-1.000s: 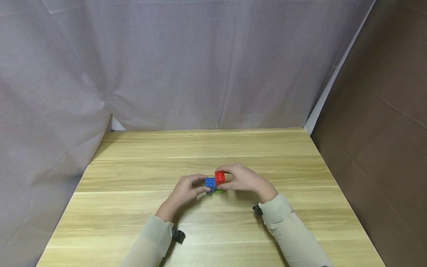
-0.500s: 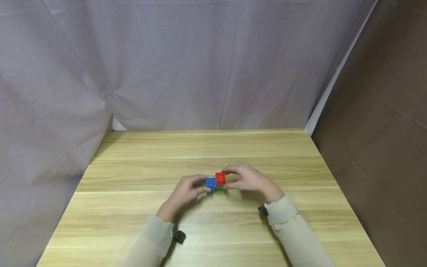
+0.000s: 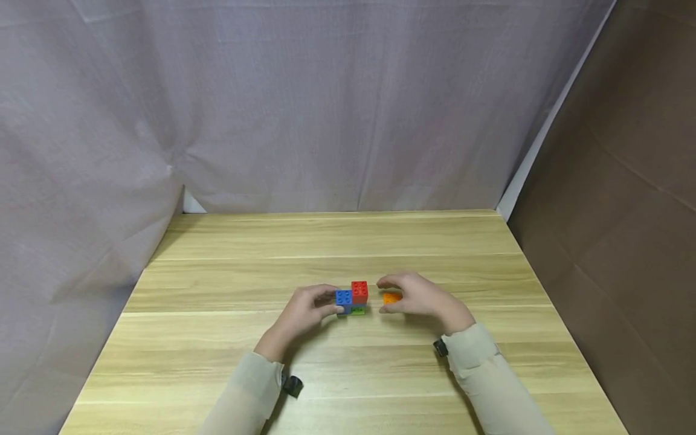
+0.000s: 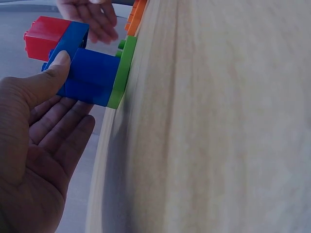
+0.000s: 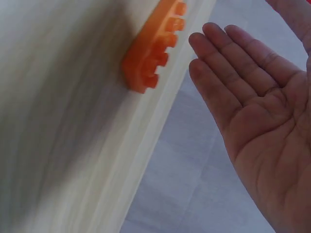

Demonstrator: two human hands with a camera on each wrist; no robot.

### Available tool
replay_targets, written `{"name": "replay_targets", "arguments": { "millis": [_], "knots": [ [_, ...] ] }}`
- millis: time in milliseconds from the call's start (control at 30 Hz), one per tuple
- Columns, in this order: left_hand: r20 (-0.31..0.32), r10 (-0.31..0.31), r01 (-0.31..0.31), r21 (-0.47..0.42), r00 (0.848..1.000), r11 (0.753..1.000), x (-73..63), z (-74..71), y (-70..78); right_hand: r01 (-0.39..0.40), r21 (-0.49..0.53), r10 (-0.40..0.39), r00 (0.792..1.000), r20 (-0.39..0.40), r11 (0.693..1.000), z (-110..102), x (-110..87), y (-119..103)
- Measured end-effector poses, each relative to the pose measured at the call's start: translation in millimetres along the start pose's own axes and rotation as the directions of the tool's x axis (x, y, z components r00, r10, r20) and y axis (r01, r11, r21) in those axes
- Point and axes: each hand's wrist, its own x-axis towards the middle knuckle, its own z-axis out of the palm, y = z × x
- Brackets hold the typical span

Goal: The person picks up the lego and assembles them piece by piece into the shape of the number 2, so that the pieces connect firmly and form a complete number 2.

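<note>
The left forearm (image 3: 241,393) and right forearm (image 3: 492,383), both sleeved, angle inward from below. The left hand (image 3: 301,310) pinches between thumb (image 4: 51,75) and fingers (image 4: 58,127); the right hand (image 3: 421,296) turns its palm inward, fingers extended, thumb apart from them.

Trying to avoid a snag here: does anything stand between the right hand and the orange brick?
Nothing visible does: in the right wrist view, only a gap separates the right hand from the orange brick. The stacked bricks stand off to one side.

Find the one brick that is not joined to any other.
The orange brick lies separately on the table, nearest the right hand; the red brick, blue bricks and green brick are stacked together.
</note>
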Motion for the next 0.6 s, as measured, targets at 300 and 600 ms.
{"name": "replay_targets", "arguments": {
  "millis": [300, 600],
  "knots": [
    [0.003, 0.012, -0.012, -0.006, 1.000, 1.000, 0.7, 0.6, -1.7, -0.061, -0.054, 0.061, 0.998, 0.002, 0.997, 10.6, -6.2, 10.4],
    [0.004, 0.010, -0.010, -0.001, 1.000, 1.000, 0.5, 0.4, -2.3, -0.051, -0.126, 0.053, 0.999, 0.006, 0.991, 13.2, -7.9, 17.6]
  ]
}}
